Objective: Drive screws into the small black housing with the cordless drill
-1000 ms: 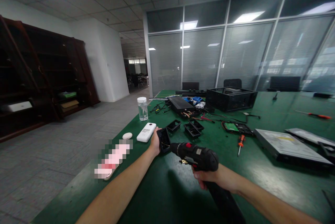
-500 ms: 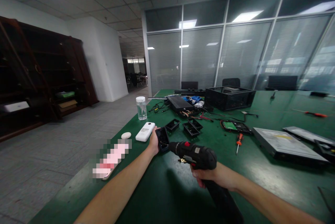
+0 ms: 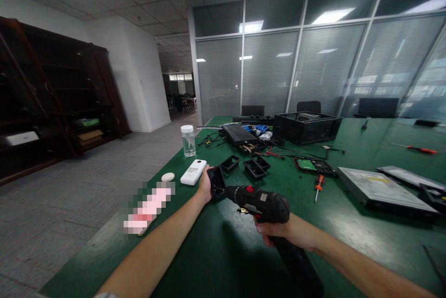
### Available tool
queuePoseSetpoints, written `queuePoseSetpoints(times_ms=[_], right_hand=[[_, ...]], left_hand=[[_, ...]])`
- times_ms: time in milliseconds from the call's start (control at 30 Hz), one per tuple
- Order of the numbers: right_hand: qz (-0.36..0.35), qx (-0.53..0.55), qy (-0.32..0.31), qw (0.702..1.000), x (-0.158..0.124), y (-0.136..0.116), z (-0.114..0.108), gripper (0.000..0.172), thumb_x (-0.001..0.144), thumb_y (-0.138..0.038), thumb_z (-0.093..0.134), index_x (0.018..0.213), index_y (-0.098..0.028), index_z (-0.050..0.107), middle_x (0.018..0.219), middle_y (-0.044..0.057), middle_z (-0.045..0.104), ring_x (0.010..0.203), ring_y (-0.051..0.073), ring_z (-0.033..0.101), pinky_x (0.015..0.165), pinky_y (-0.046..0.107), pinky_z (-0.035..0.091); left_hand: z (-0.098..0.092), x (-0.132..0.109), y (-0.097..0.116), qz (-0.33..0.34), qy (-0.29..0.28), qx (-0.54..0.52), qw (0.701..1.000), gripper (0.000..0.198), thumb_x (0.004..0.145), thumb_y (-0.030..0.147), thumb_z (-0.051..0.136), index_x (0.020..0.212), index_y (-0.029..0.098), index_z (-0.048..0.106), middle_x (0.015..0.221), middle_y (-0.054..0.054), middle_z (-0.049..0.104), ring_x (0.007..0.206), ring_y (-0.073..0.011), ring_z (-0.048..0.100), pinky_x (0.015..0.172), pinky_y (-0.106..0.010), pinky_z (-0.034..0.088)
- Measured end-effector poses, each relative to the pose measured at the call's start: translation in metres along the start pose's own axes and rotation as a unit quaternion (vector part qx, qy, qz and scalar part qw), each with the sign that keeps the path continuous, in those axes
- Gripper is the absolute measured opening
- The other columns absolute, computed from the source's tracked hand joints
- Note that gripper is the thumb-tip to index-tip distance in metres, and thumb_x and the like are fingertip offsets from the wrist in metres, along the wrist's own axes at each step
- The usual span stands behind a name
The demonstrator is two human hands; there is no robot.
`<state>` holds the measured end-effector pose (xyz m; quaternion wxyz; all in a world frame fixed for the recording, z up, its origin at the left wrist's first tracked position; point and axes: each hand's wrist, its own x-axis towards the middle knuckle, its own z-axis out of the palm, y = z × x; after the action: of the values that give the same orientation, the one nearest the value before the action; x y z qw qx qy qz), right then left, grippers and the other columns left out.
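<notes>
My right hand (image 3: 278, 230) is wrapped round the grip of a black cordless drill (image 3: 265, 202) with red buttons. Its nose points left into a small black rectangular frame (image 3: 216, 182), which my left hand (image 3: 206, 186) holds tilted up by its left side. Whether the bit touches a screw inside is too small to tell. Just beyond lie similar black frames, one (image 3: 230, 163) near my left hand and a pair (image 3: 256, 168) to its right. A small gold-coloured metal piece (image 3: 243, 211) shows beneath the drill.
On the green table (image 3: 195, 261) stand a clear jar (image 3: 188, 141), a white device (image 3: 193, 172) and a black computer case (image 3: 306, 128). Cables and a black box (image 3: 240, 135) lie behind. To the right are an orange screwdriver (image 3: 319, 186), a hard drive (image 3: 310, 166) and a silver optical drive (image 3: 383, 191).
The view has shifted very slightly. Both hands keep their hold, and the drill stays at the black frame with hardly any movement.
</notes>
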<state>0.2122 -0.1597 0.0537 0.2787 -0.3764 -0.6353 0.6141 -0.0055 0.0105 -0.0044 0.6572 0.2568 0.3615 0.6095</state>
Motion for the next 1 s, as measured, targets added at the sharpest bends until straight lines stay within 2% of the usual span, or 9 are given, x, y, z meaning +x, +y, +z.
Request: queuePoseSetpoints(times_ms=[167,600,800,1000], right_hand=[[-0.003,0.000,0.011,1.000,-0.0016,-0.0018,0.0022,0.026,0.074,-0.036,0.068,0.081,-0.015,0.054,0.059,-0.002,0.058,0.055,0.012,0.053,0.055,0.025,0.041],[0.001,-0.004,0.012,1.000,-0.0013,-0.0048,0.0034,0.029,0.072,-0.038,0.069,0.078,-0.015,0.054,0.060,-0.003,0.056,0.056,0.013,0.054,0.056,0.026,0.043],[0.014,-0.008,0.019,1.000,-0.0011,-0.0047,0.0031,0.032,0.070,-0.043,0.070,0.076,-0.016,0.055,0.059,-0.003,0.057,0.056,0.013,0.054,0.057,0.026,0.041],[0.008,-0.006,0.016,1.000,-0.0005,-0.0041,0.0030,0.031,0.071,-0.042,0.070,0.078,-0.016,0.055,0.058,-0.003,0.057,0.055,0.013,0.054,0.056,0.026,0.041]], left_hand=[[-0.0015,0.0035,-0.0017,0.002,-0.006,-0.012,1.000,0.032,0.074,0.050,0.055,0.082,0.019,0.056,0.064,0.000,0.061,0.053,-0.0168,0.058,0.055,-0.028,0.045],[-0.0026,0.0028,-0.0017,-0.001,-0.002,0.006,1.000,0.035,0.072,0.053,0.054,0.081,0.019,0.057,0.061,0.001,0.060,0.048,-0.0161,0.056,0.049,-0.027,0.043],[-0.0018,0.0017,-0.0013,0.003,0.006,0.004,1.000,0.034,0.072,0.053,0.055,0.083,0.020,0.057,0.062,0.001,0.061,0.049,-0.0169,0.057,0.051,-0.028,0.043],[-0.0050,0.0062,-0.0036,-0.015,-0.013,-0.002,1.000,0.038,0.072,0.055,0.055,0.081,0.019,0.057,0.062,0.000,0.061,0.052,-0.0174,0.058,0.055,-0.029,0.045]])
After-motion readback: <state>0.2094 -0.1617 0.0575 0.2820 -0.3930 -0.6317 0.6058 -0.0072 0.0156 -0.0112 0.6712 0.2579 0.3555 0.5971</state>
